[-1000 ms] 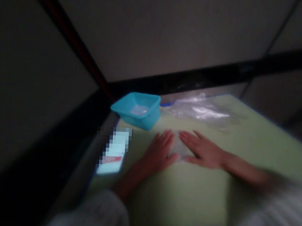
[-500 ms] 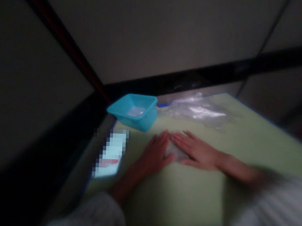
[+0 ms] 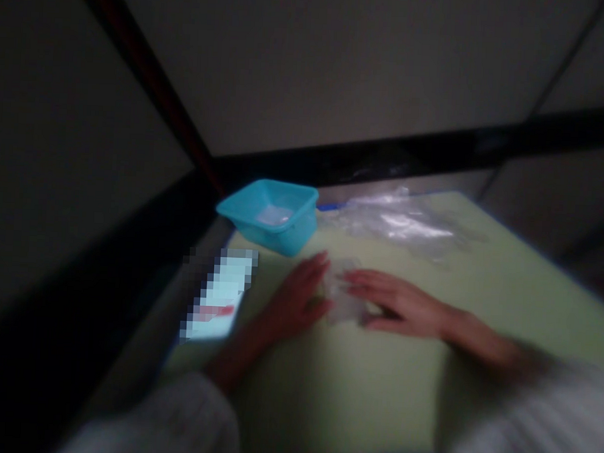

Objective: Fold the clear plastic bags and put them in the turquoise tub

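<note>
A small clear plastic piece (image 3: 346,302), perhaps a folded bag, lies on the pale green tabletop (image 3: 347,389) between my hands. My left hand (image 3: 301,296) is at its left edge, fingers extended, thumb apart. From the right, my right hand (image 3: 393,300) reaches over its other side with the fingers stretched out and the thumb below. Neither hand grips it. Blur hides whether the fingertips press on it.
A turquoise plastic basket (image 3: 294,236) with something whitish inside stands at the back left. Behind my hands spreads a heap of clear plastic bags (image 3: 402,224), a blue strip beside it. A lit, pixelated screen (image 3: 222,293) lies at the left edge. Walls close off the back.
My hands have moved apart, so more of the clear plastic piece shows between them. Before, both lay flat on it with fingertips nearly meeting. The camera view has shifted slightly.
</note>
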`<act>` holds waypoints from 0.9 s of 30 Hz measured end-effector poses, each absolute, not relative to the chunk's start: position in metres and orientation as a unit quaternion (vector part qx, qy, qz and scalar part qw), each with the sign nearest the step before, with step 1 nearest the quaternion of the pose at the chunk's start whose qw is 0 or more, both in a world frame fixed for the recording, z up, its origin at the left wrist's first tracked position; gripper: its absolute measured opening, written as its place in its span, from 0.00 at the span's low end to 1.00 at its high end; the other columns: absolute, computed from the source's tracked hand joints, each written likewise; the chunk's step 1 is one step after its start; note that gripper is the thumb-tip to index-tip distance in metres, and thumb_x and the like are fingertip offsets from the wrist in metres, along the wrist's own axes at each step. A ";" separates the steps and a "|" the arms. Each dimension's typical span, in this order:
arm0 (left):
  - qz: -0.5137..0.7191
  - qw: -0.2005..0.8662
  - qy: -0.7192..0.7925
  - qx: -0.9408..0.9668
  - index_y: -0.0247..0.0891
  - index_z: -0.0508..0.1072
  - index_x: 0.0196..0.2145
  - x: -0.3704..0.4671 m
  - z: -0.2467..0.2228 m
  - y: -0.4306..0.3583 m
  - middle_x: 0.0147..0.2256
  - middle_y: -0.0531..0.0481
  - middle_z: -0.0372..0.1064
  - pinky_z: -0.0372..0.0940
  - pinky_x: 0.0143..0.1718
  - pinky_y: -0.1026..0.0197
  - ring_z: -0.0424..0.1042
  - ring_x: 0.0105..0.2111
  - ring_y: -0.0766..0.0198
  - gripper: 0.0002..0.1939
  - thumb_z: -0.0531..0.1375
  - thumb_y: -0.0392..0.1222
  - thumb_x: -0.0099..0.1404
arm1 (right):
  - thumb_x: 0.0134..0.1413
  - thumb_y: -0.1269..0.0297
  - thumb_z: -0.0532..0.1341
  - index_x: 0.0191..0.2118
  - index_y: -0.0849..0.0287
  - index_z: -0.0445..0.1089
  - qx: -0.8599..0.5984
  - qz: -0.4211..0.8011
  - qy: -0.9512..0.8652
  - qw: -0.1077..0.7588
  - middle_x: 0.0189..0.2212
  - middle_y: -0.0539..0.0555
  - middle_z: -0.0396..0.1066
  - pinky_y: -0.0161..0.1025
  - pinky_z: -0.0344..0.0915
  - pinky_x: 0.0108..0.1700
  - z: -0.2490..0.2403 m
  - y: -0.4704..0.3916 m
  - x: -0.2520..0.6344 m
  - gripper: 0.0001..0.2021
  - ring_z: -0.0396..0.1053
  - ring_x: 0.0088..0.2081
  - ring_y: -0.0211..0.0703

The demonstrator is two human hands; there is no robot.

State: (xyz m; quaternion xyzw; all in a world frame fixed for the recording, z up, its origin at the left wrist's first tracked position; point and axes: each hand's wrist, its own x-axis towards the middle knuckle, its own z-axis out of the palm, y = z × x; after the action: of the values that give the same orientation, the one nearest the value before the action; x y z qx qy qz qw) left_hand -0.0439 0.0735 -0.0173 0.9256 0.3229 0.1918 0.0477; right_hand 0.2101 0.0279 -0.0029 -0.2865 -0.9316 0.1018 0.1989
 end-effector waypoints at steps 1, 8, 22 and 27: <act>0.229 0.048 0.305 0.923 0.33 0.61 0.56 -0.046 -0.016 0.070 0.59 0.36 0.56 0.56 0.58 0.49 0.56 0.59 0.54 0.25 0.55 0.45 0.64 | 0.61 0.54 0.54 0.54 0.61 0.64 -0.264 0.090 -0.938 0.205 0.55 0.63 0.63 0.49 0.57 0.57 0.001 0.027 0.213 0.21 0.56 0.59 0.49; 0.267 0.024 0.206 0.941 0.36 0.72 0.41 -0.041 -0.005 0.046 0.42 0.45 0.73 0.65 0.48 0.55 0.70 0.45 0.60 0.10 0.54 0.34 0.63 | 0.62 0.70 0.54 0.31 0.60 0.71 -0.235 -0.083 -0.956 0.153 0.30 0.53 0.70 0.40 0.61 0.34 0.005 0.018 0.214 0.11 0.66 0.34 0.42; 0.150 0.010 0.229 0.962 0.36 0.70 0.40 -0.031 0.004 0.037 0.39 0.45 0.70 0.62 0.45 0.54 0.68 0.40 0.57 0.10 0.55 0.40 0.62 | 0.63 0.72 0.51 0.27 0.59 0.69 -0.270 -0.120 -0.945 0.141 0.26 0.53 0.68 0.41 0.58 0.32 0.006 0.010 0.201 0.14 0.64 0.31 0.41; 0.150 0.009 0.232 0.961 0.36 0.69 0.40 -0.030 0.001 0.037 0.39 0.45 0.70 0.62 0.44 0.55 0.68 0.40 0.57 0.11 0.56 0.44 0.61 | 0.62 0.72 0.50 0.29 0.60 0.68 -0.262 -0.106 -0.946 0.159 0.29 0.55 0.70 0.41 0.63 0.35 0.003 0.015 0.205 0.13 0.66 0.34 0.43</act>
State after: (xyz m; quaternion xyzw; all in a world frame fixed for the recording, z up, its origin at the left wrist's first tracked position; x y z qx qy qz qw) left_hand -0.0301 0.0369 0.0008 0.9610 0.2324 0.1500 0.0086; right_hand 0.2046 0.0152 0.0027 -0.2623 -0.9458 -0.1063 0.1594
